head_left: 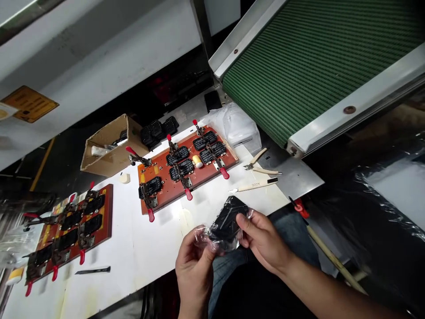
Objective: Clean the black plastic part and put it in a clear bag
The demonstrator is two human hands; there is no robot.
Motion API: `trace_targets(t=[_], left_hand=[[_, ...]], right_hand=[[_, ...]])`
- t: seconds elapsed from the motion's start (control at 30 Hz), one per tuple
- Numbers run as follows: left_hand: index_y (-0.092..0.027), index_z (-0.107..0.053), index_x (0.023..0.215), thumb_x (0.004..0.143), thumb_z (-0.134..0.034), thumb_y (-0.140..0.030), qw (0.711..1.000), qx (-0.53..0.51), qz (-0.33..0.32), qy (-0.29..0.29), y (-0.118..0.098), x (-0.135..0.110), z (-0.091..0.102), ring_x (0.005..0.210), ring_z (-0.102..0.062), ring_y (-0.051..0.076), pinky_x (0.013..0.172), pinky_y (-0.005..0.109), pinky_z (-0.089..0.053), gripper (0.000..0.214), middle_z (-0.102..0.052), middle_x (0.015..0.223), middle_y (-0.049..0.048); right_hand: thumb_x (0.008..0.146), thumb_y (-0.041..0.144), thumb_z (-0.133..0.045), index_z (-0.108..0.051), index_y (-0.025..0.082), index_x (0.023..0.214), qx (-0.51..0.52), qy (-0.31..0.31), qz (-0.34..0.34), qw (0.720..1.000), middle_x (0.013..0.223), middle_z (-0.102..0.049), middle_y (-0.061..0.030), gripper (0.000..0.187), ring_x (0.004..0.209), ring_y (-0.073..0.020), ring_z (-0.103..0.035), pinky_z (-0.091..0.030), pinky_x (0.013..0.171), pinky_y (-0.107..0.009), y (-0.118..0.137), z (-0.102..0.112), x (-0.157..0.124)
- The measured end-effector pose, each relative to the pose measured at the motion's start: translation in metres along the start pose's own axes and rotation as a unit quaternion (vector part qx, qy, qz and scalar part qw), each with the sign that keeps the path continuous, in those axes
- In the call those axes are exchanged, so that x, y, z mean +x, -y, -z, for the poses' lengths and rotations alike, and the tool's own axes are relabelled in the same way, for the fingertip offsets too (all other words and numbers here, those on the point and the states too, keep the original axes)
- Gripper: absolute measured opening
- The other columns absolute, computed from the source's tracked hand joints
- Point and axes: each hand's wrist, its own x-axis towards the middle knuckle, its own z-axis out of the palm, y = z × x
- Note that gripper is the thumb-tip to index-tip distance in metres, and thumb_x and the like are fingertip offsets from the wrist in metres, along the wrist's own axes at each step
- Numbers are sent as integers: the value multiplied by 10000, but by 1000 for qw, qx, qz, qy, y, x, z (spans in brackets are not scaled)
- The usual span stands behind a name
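A black plastic part (pixel 229 217) lies in a clear plastic bag (pixel 203 237) above my lap, by the table's front edge. My left hand (pixel 195 266) pinches the bag's lower left end between thumb and fingers. On the other side my right hand (pixel 264 237) grips the part through the film, thumb on top. Just beyond the hands a beige-handled craft knife (pixel 254 185) and a pair of nippers (pixel 262 166) with beige grips rest on the table. Behind them stands a reddish-brown fixture board (pixel 159 188) with red-handled toggle clamps and several black parts.
A second clamp board (pixel 106 221) sits at the left, with a black cutter (pixel 93 270) in front. An open cardboard box (pixel 109 161), black parts (pixel 156 130) and a white plastic bag (pixel 232 122) stand behind. A green conveyor belt (pixel 315 62) slopes at the upper right.
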Motion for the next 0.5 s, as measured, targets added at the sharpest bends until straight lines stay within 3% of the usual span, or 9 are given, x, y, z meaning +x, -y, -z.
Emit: trace_targets(t=[0.13, 0.2, 0.27, 0.37, 0.43, 0.5], left_hand=[[-287, -694, 1135, 817, -867, -219, 993, 82, -84, -26, -11, -2, -16, 718, -702, 120, 681, 211, -618, 368, -734, 834, -26], [-289, -655, 1179, 847, -839, -236, 992, 102, -76, -8, -16, -3, -22, 780, -713, 144, 724, 241, -621, 383, -742, 855, -11], [-280, -644, 1178, 882, -802, -275, 995, 93, -47, -4, -20, 0, -25, 796, -711, 151, 746, 260, -615, 336, -740, 889, 3], [-267, -672, 1222, 933, -699, -500, 997, 72, -24, 20, -28, 14, -30, 991, -720, 220, 805, 311, -623, 373, -736, 1153, 75], [-232, -724, 1199, 894, -680, -641, 982, 131, 51, 128, -34, 25, -39, 1084, -703, 280, 835, 336, -625, 512, -732, 1242, 111], [-190, -790, 1031, 827, -741, -673, 917, 248, 149, 274, -35, 32, -54, 976, -722, 284, 806, 313, -619, 526, -790, 1066, 99]], right_hand=[[939, 509, -770, -555, 190, 786, 77, -47, 21, 996, 653, -523, 50, 414, 549, -80, -453, -347, 502, -206, 8, 2, 2], [935, 522, -771, -554, 193, 791, 73, -69, 42, 994, 657, -526, 51, 420, 552, -82, -458, -363, 505, -208, 12, 10, 5], [947, 534, -754, -567, 193, 813, 22, -72, 62, 995, 666, -538, 50, 411, 560, -84, -471, -381, 520, -211, 18, 22, 10], [968, 545, -720, -617, 187, 876, -106, -42, 59, 992, 683, -554, 49, 383, 570, -89, -478, -390, 536, -218, 32, 39, 18], [958, 552, -721, -653, 180, 952, -168, -8, 44, 985, 738, -587, 36, 378, 601, -98, -493, -402, 551, -222, 44, 48, 19], [940, 553, -734, -658, 177, 961, -193, 14, 57, 979, 800, -613, 23, 384, 663, -109, -520, -434, 609, -229, 58, 55, 16]])
